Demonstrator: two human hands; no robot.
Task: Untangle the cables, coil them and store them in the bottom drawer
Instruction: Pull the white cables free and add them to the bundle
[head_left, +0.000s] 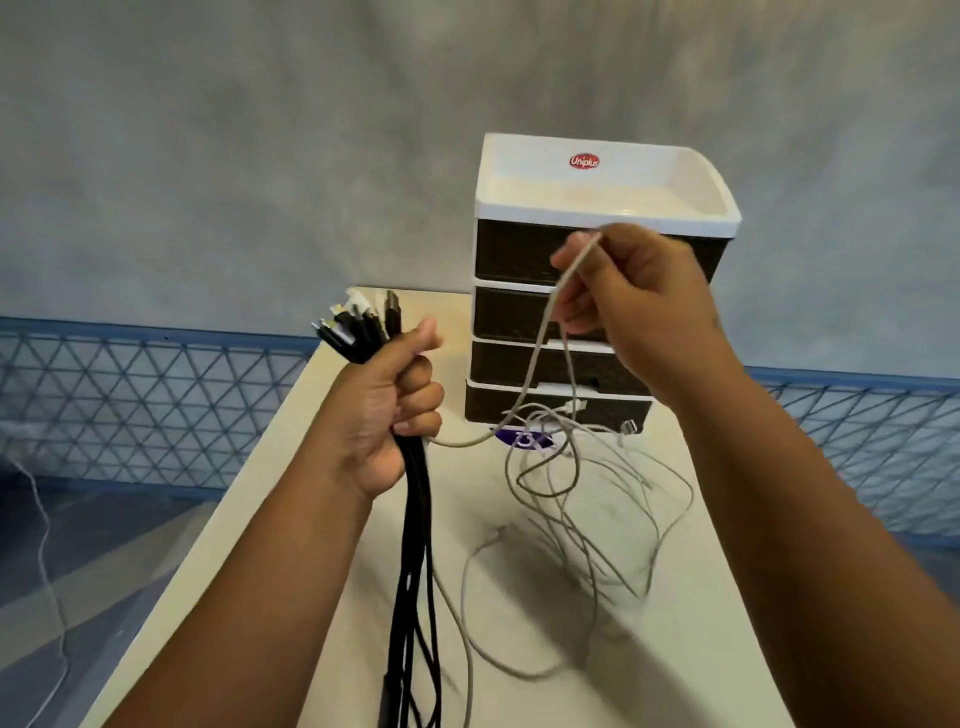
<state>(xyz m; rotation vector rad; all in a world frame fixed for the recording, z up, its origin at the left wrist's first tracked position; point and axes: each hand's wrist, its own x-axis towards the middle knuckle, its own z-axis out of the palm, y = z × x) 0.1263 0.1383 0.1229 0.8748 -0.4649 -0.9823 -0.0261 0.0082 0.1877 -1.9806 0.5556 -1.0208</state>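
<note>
Left hand (387, 410) grips black cables (413, 561); right hand (631, 291) pinches grey cable (540, 338) over table (322, 457).

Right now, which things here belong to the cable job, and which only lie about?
For the job: black cables gripped in the left hand; grey cable pinched by the right hand; grey tangle on the table; drawer unit.

Lying about: purple-and-white thing; blue fence.

One head-worn camera is looking forward and down, close over the pale rectangular tabletop (311, 493).
</note>
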